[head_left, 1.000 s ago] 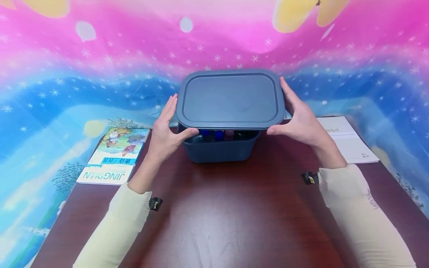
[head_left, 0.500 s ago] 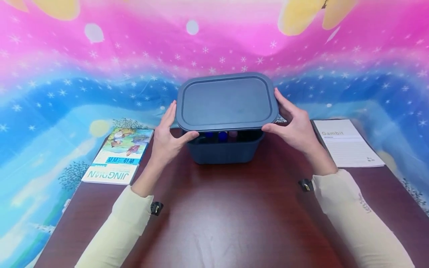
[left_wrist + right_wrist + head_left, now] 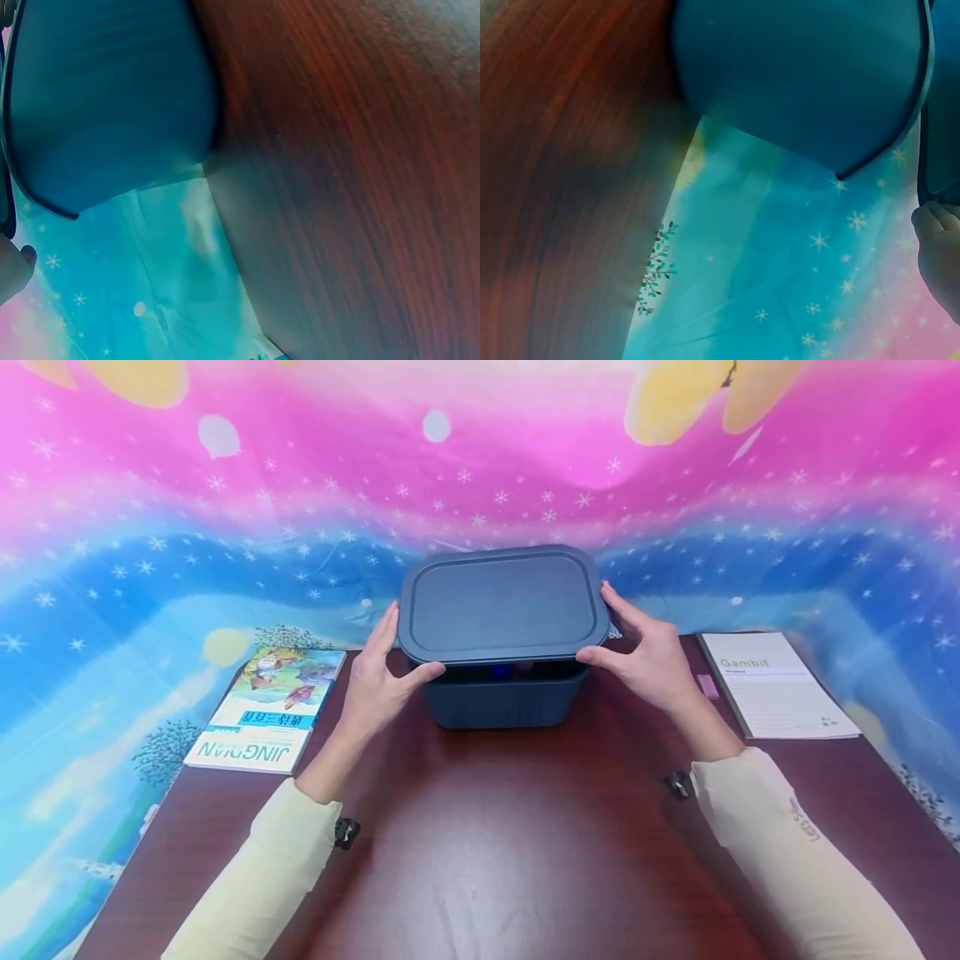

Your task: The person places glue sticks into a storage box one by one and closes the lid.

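Note:
A dark blue-grey lid [image 3: 506, 606] hangs tilted over a storage bin [image 3: 502, 703] of the same colour. My left hand [image 3: 378, 677] grips the lid's left end, thumb at the front corner and fingers along the side. Its right end is held by my right hand [image 3: 651, 656] in the same way. Through the dark gap at the front, a blue item [image 3: 501, 669] shows inside the bin; the other contents are mostly hidden. In the right wrist view, fingertips [image 3: 936, 217] touch the lid's edge beside the bin wall [image 3: 802, 82].
On the brown table [image 3: 495, 835], a colourful book [image 3: 262, 710] lies at the left. A white notepad [image 3: 780, 685] lies at the right, with a small pink item [image 3: 707, 686] beside it. A patterned cloth [image 3: 300, 485] hangs behind the table.
Both hands have lowered the lid toward the bin, and the front gap has narrowed. My right hand has shifted left and down. The pink item beside the notepad has come into view.

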The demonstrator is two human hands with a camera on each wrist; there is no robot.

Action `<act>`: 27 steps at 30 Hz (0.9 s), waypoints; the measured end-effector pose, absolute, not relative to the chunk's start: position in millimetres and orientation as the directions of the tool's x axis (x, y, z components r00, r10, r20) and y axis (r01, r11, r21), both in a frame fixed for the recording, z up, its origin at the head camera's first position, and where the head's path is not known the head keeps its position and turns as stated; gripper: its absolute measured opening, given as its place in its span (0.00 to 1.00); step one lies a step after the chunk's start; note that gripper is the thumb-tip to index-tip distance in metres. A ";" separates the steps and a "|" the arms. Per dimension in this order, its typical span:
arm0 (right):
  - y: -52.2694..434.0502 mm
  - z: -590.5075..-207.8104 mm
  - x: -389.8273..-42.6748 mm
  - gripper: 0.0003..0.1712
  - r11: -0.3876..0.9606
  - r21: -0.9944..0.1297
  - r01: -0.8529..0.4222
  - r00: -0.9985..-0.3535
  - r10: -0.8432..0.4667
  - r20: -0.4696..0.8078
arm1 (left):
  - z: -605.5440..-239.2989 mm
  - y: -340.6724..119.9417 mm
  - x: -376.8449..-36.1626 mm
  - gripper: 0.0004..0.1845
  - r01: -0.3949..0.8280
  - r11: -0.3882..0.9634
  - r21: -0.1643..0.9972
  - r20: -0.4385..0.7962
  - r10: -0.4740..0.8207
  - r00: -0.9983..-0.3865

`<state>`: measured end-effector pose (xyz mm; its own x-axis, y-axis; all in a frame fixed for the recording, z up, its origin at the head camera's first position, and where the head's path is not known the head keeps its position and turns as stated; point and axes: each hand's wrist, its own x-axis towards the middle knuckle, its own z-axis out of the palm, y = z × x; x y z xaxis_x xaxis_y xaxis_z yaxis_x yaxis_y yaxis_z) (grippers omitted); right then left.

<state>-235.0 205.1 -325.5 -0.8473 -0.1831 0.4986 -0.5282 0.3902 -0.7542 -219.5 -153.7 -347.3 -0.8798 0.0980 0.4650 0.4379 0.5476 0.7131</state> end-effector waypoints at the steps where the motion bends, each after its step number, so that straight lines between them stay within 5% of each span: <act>1: 205.0 -327.4 -235.2 0.51 0.397 -0.754 -0.523 -0.850 -0.184 0.493 | -348.5 -154.2 -220.1 0.55 0.432 0.553 0.712 0.459 0.100 -0.883; 27: 205.7 -352.8 -233.7 0.49 0.584 -0.709 -0.395 -0.917 -0.204 0.343 | -371.6 -157.6 -221.6 0.59 0.315 0.613 0.725 0.306 0.123 -0.944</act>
<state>-233.7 205.7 -352.8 -0.9170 -0.2036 0.3431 -0.3950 0.5838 -0.7093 -221.6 -157.6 -371.6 -0.9441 0.1234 0.3056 0.3147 0.6130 0.7247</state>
